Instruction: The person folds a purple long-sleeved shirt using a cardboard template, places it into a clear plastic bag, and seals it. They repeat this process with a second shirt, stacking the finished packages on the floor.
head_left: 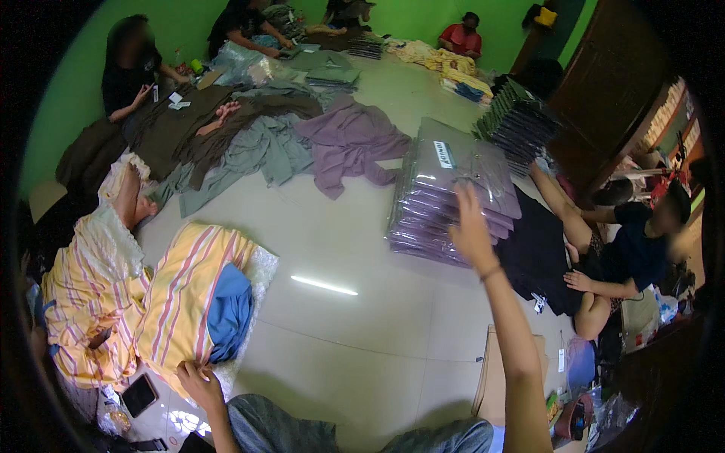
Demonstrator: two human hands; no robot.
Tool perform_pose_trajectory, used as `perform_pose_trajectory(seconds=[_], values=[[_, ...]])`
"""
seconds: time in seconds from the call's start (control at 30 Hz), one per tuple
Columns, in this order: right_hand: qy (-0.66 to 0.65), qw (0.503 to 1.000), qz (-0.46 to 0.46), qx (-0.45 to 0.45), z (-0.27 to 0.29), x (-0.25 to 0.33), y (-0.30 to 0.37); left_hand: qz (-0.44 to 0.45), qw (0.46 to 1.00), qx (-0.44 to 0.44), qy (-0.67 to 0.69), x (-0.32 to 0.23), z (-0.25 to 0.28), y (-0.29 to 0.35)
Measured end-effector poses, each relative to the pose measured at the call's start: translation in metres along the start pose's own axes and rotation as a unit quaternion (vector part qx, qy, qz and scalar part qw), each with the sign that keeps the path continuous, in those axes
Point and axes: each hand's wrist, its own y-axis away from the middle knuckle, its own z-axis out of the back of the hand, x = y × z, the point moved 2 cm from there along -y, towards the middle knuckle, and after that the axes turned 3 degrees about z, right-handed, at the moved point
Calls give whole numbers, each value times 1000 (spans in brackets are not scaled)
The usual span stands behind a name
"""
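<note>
My right hand (472,234) stretches forward, fingers extended, against the near side of a stack of purple garments (434,181) in clear plastic bags. The top bag has a white label (444,155). My left hand (202,383) rests at the near edge of a folded yellow cloth with red and white stripes (177,279), its fingers loosely bent and apart. Blue fabric (231,311) lies on the right side of that cloth, and clear plastic wrapping (259,279) shows beneath it.
Loose purple cloth (355,140) and grey-green cloth (264,155) lie farther off. A taller stack of dark bagged garments (521,124) stands behind the purple one. A person (634,241) sits at right beside black cloth (532,253). Brown cardboard (489,374) and a phone (140,395) lie nearby.
</note>
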Motion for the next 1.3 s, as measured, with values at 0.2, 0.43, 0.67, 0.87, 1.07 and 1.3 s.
perform_pose_trajectory(seconds=[0.2,0.43,0.67,0.87,1.07,1.3], values=[[53,954,-153,254,55,71,256,-41,998,-11,37,19,-8,3],[-119,878,-438,149,158,170,478,-66,983,164,51,27,1,17],[-72,935,-313,150,137,234,424,-60,977,197,52,-11,64,86],[-393,899,15,193,95,322,325,-235,957,166,-29,-10,136,179],[-527,714,199,415,72,442,304,-228,874,427,46,43,202,254],[-486,777,146,372,79,524,342,213,827,424,303,105,239,290]])
